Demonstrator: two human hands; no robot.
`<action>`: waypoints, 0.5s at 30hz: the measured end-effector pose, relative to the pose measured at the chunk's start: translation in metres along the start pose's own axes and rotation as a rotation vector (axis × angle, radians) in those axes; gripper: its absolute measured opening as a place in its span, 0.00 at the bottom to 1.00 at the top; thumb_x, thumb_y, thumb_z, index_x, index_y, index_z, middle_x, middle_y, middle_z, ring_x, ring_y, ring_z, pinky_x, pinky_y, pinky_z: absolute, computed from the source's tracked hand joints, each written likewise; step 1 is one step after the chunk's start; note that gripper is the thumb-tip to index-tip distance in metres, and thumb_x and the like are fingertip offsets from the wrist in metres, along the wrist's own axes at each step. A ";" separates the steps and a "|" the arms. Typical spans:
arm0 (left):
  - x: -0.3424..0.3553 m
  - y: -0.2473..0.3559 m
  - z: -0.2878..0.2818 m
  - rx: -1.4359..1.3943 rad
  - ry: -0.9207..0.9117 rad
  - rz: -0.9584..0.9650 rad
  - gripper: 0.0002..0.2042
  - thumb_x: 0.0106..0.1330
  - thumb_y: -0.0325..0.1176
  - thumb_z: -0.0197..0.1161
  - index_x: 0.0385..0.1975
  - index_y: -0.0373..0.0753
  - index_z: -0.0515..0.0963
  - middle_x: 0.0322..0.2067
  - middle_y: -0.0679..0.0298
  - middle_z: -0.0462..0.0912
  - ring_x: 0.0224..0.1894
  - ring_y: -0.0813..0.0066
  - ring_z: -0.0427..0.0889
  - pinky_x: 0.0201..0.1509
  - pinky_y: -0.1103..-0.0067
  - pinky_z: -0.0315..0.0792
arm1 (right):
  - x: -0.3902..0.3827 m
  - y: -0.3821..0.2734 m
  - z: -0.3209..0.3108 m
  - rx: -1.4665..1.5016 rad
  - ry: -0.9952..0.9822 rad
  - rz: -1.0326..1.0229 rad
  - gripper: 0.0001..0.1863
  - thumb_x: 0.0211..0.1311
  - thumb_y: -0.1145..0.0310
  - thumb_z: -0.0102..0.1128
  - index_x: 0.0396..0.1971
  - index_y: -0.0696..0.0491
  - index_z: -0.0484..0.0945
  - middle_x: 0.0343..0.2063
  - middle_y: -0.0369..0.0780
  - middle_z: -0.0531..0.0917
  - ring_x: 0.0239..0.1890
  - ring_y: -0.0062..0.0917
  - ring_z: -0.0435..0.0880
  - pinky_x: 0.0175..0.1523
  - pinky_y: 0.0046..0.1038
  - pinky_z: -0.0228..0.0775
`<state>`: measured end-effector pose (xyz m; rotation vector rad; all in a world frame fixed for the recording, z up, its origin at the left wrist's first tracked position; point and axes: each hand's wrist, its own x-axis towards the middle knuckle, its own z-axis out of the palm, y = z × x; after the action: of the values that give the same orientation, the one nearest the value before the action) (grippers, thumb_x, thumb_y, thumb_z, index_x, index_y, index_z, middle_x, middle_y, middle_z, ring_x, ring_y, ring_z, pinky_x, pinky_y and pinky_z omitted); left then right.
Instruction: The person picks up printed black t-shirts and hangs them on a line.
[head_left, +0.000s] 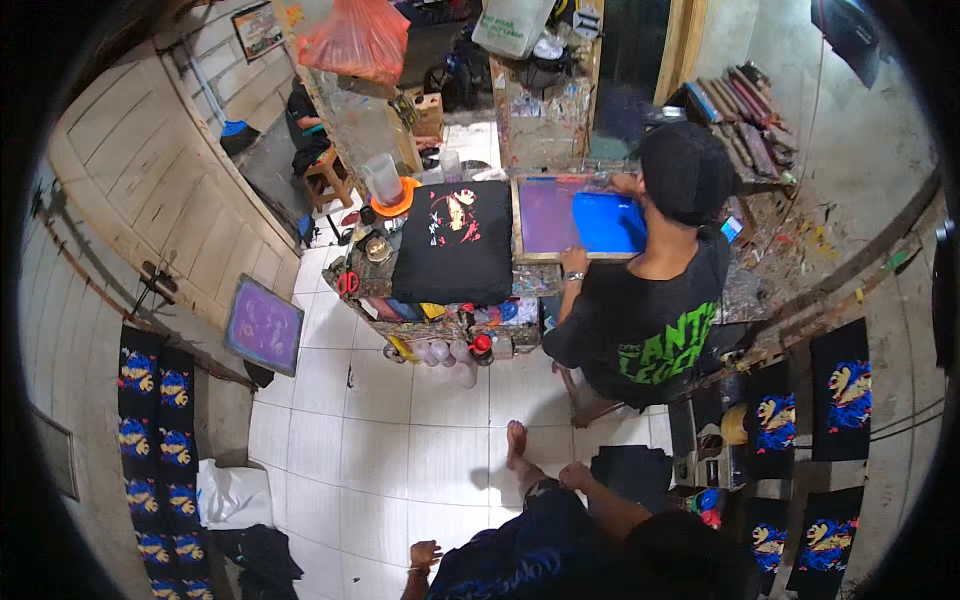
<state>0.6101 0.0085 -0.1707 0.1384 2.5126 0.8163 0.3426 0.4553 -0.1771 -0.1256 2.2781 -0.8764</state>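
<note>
Neither of my own hands can be made out. At the work table, a person (655, 300) in a black cap and black shirt leans over a wooden-framed printing screen (517, 222). This person's left hand in the picture rests at the frame's near edge; the other is at its far side, partly hidden by the head. Bright blue ink (608, 224) covers the screen's right part. Left of it lies a black printed T-shirt (420, 250). A second person (540, 550), seen from above at the lower edge, has one hand spread and the other closed, its contents unclear.
Black printed shirts (137, 440) hang at left, with more printed shirts (843, 390) at right. Another screen (264, 325) leans by the door. Red scissors (347, 282) and an orange dish (398, 198) sit on the table. Squeegees (745, 115) are stacked far right.
</note>
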 end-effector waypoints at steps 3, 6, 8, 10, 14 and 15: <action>0.047 0.021 -0.042 -0.072 -0.045 -0.206 0.15 0.56 0.38 0.57 0.39 0.35 0.72 0.33 0.56 0.80 0.31 0.66 0.81 0.29 0.73 0.74 | 0.049 -0.021 -0.010 0.187 0.123 0.322 0.14 0.48 0.58 0.53 0.22 0.53 0.81 0.27 0.43 0.82 0.31 0.37 0.81 0.41 0.32 0.74; 0.104 0.037 -0.099 -0.133 -0.033 -0.292 0.15 0.56 0.37 0.56 0.40 0.35 0.71 0.35 0.53 0.79 0.34 0.63 0.80 0.34 0.70 0.74 | 0.092 -0.060 -0.045 -0.089 0.204 -0.069 0.15 0.51 0.59 0.52 0.27 0.55 0.80 0.26 0.45 0.82 0.27 0.32 0.82 0.37 0.28 0.74; 0.148 0.043 -0.143 -0.324 0.035 -0.375 0.16 0.57 0.37 0.56 0.41 0.35 0.71 0.37 0.52 0.78 0.35 0.60 0.80 0.37 0.68 0.74 | 0.113 -0.089 -0.064 0.007 0.091 -0.048 0.15 0.50 0.59 0.51 0.28 0.53 0.81 0.29 0.44 0.82 0.30 0.34 0.81 0.39 0.30 0.73; 0.196 0.046 -0.191 -1.210 0.230 -0.629 0.16 0.57 0.37 0.55 0.42 0.34 0.70 0.38 0.50 0.78 0.37 0.58 0.79 0.40 0.67 0.74 | 0.141 -0.110 -0.079 0.227 -0.119 0.133 0.13 0.46 0.58 0.51 0.27 0.48 0.81 0.34 0.44 0.81 0.37 0.40 0.80 0.44 0.36 0.71; 0.276 0.058 -0.284 -1.260 0.432 -0.642 0.15 0.61 0.36 0.53 0.43 0.33 0.68 0.35 0.53 0.79 0.31 0.65 0.81 0.30 0.77 0.74 | 0.196 -0.132 -0.068 0.125 -0.043 0.050 0.12 0.47 0.59 0.51 0.26 0.46 0.81 0.34 0.43 0.80 0.38 0.38 0.79 0.45 0.37 0.70; 0.289 0.058 -0.301 -1.225 0.417 -0.593 0.15 0.61 0.36 0.53 0.43 0.34 0.68 0.35 0.53 0.79 0.31 0.65 0.81 0.30 0.77 0.74 | 0.209 -0.136 -0.064 0.180 -0.034 0.052 0.12 0.48 0.59 0.50 0.26 0.46 0.81 0.33 0.43 0.81 0.38 0.38 0.79 0.45 0.37 0.71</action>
<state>0.2091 -0.0331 -0.0487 -1.1903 1.7242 2.0082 0.1236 0.3206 -0.1762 -0.0006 2.1499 -1.0379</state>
